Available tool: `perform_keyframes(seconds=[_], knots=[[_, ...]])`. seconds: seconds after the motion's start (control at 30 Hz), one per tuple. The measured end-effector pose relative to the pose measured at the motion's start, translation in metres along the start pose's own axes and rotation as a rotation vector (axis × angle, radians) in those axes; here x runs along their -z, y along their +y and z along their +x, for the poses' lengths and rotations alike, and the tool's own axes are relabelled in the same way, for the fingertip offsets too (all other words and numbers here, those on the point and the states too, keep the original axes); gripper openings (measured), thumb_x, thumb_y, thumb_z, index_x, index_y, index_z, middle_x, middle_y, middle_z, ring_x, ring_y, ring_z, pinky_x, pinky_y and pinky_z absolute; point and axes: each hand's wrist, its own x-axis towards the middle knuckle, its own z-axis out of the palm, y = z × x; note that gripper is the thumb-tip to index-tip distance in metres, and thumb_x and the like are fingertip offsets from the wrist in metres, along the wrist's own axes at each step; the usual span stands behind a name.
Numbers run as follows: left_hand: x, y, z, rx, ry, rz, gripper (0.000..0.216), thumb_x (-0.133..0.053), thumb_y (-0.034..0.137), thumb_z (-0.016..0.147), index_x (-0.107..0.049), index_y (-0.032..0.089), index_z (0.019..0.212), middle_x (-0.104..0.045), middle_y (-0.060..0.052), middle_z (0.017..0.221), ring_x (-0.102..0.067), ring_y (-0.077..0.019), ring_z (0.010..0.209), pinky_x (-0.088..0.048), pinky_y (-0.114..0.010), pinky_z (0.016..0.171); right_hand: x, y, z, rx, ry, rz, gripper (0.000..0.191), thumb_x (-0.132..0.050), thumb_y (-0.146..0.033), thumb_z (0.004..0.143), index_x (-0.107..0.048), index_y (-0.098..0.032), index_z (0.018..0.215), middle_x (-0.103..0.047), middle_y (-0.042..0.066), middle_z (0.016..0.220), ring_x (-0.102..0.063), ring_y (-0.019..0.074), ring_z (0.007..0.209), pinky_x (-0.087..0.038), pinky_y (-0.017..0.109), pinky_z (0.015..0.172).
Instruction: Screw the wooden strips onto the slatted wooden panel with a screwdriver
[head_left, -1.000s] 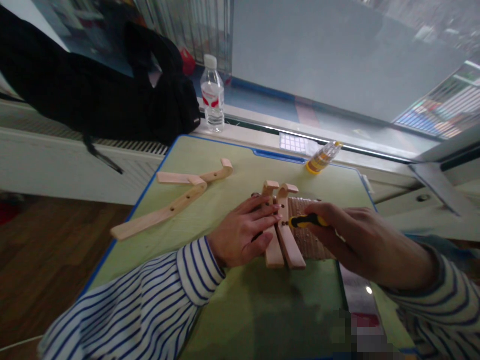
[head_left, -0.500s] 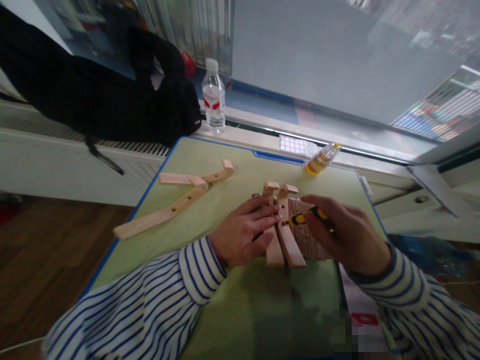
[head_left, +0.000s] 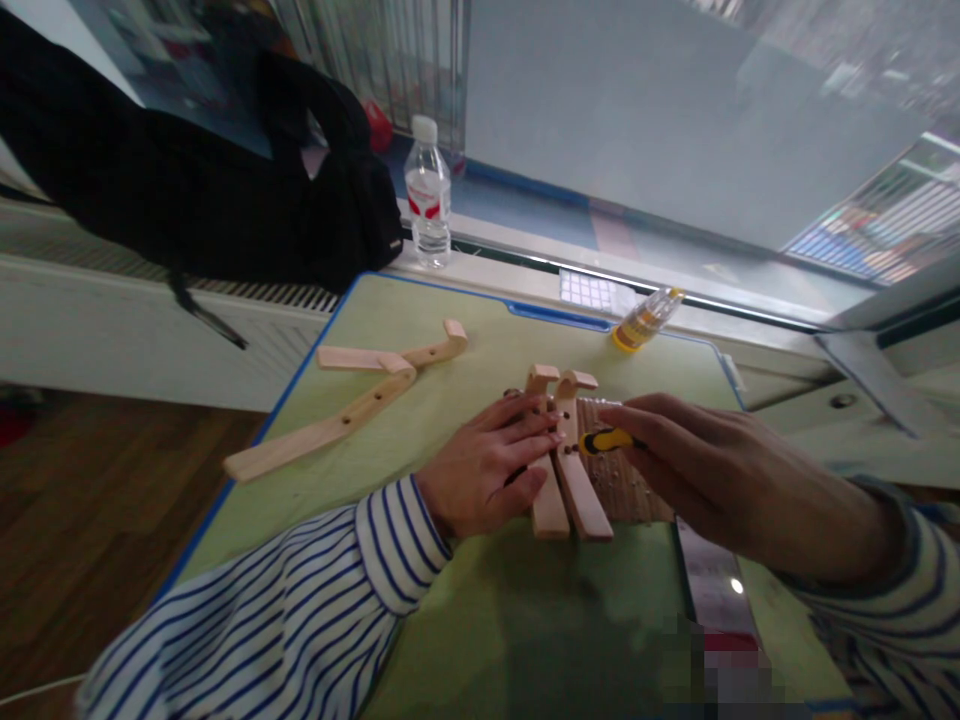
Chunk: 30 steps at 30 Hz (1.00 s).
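Note:
My left hand (head_left: 480, 465) lies with its fingers stretched across a hook-shaped wooden piece (head_left: 550, 505), pressing down on it. Right beside that is a second hooked wooden piece (head_left: 585, 495), its fingertips touching the edge. Both rest on a brown ridged block (head_left: 622, 485), partly covered by my hands. Closed around a yellow and black screwdriver (head_left: 606, 440) is my right hand (head_left: 720, 480). The screwdriver's front end points left at a dark hole or screw in the second piece; its tip is too small to make out.
Two more hooked wooden pieces (head_left: 322, 435) overlap on the table's (head_left: 450, 600) left side. A clear bottle with a yellow base (head_left: 645, 320) stands at the far edge. On the sill are a water bottle (head_left: 427, 200) and a black bag (head_left: 225, 200). A phone-like object (head_left: 712, 590) lies at lower right.
My right hand has turned about the screwdriver, its wrist and forearm swinging outward to the right. The left hand stays in place on the wooden pieces.

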Motion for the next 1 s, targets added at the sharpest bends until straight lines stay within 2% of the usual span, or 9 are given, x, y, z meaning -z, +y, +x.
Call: perform_keyframes(seconds=[0.1, 0.37, 0.47, 0.63, 0.8, 1.0], knots=[[0.000, 0.000, 0.000, 0.006, -0.007, 0.000, 0.044, -0.032, 0.032, 0.092, -0.054, 0.013, 0.124, -0.050, -0.008, 0.133, -0.029, -0.0238, 0.133, -0.022, -0.047, 0.112, -0.001, 0.000, 0.000, 0.024, 0.000, 0.019, 0.037, -0.041, -0.020, 0.090, -0.042, -0.014, 0.127, -0.057, 0.013, 0.116, -0.059, 0.0188, 0.092, -0.050, 0.032, 0.076], [-0.002, -0.002, 0.000, -0.011, 0.007, 0.007, 0.043, -0.034, 0.033, 0.091, -0.054, 0.015, 0.124, -0.051, -0.007, 0.133, -0.030, -0.0244, 0.133, -0.022, -0.049, 0.112, -0.010, -0.005, 0.002, -0.007, 0.153, -0.031, 0.021, -0.045, -0.023, 0.090, -0.053, -0.015, 0.107, -0.065, 0.011, 0.100, -0.062, 0.0167, 0.080, -0.049, 0.028, 0.067], [-0.002, -0.002, -0.001, -0.013, 0.012, 0.009, 0.043, -0.033, 0.033, 0.091, -0.054, 0.015, 0.124, -0.051, -0.007, 0.133, -0.030, -0.0247, 0.133, -0.021, -0.050, 0.112, -0.013, -0.008, 0.003, -0.055, 0.188, -0.050, 0.017, -0.045, -0.024, 0.089, -0.054, -0.016, 0.101, -0.066, 0.007, 0.086, -0.060, 0.0139, 0.067, -0.044, 0.025, 0.059], [-0.002, -0.001, 0.000, -0.004, -0.003, 0.013, 0.044, -0.033, 0.033, 0.091, -0.054, 0.013, 0.124, -0.051, -0.008, 0.133, -0.027, -0.0242, 0.134, -0.020, -0.047, 0.113, -0.022, -0.011, 0.007, -0.183, 0.259, -0.067, 0.015, -0.045, -0.029, 0.089, -0.053, -0.017, 0.085, -0.059, 0.000, 0.063, -0.051, 0.0104, 0.048, -0.032, 0.024, 0.047], [-0.002, -0.001, 0.000, -0.007, 0.003, 0.011, 0.043, -0.033, 0.032, 0.092, -0.055, 0.013, 0.124, -0.051, -0.009, 0.132, -0.027, -0.0239, 0.134, -0.021, -0.047, 0.113, -0.026, -0.006, 0.007, -0.217, 0.254, -0.023, 0.017, -0.045, -0.029, 0.090, -0.052, -0.019, 0.102, -0.066, 0.002, 0.080, -0.059, 0.0121, 0.059, -0.037, 0.024, 0.053], [-0.003, -0.002, -0.001, -0.009, -0.009, 0.014, 0.043, -0.033, 0.031, 0.092, -0.054, 0.012, 0.124, -0.049, -0.009, 0.134, -0.027, -0.0238, 0.134, -0.019, -0.046, 0.114, -0.016, 0.000, 0.003, -0.190, 0.099, 0.072, 0.024, -0.042, -0.029, 0.092, -0.049, -0.019, 0.113, -0.065, 0.005, 0.092, -0.061, 0.0147, 0.070, -0.042, 0.027, 0.060]])
